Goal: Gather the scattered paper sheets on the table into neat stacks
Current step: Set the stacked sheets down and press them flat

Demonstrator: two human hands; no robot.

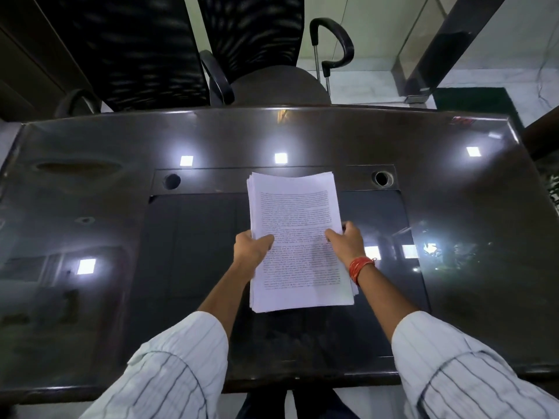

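A single stack of white printed paper sheets [298, 225] is at the middle of the dark glossy table [90, 207], its edges slightly uneven at the far end and right side. My left hand [251, 247] grips the stack's left edge, thumb on top of the page. My right hand [346, 241], with an orange thread band at the wrist, grips the right edge, thumb on the top sheet. I cannot tell whether the stack rests on the table or is lifted just above it. No loose sheets show elsewhere on the table.
Two round cable holes [171, 181] [381, 178] lie in a strip beyond the stack. Black mesh office chairs [254, 40] stand behind the table's far edge. Ceiling lights reflect off the tabletop. The near edge runs just below my sleeves.
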